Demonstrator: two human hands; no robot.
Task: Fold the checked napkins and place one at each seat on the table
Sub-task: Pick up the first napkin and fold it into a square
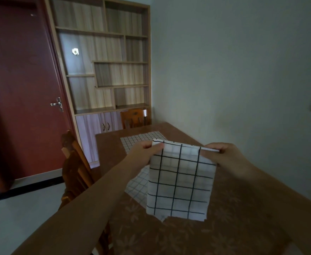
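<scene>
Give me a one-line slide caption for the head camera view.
Both hands, left and right, hold a checked napkin up above the table.

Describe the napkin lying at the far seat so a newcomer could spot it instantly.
Start at the brown floral-patterned table and look to its far end, before the orange wooden chair. The white fine-checked napkin lies flat there, nearest that chair. Unlike the white bold-checked napkin held up by both hands, nothing touches it.
</scene>
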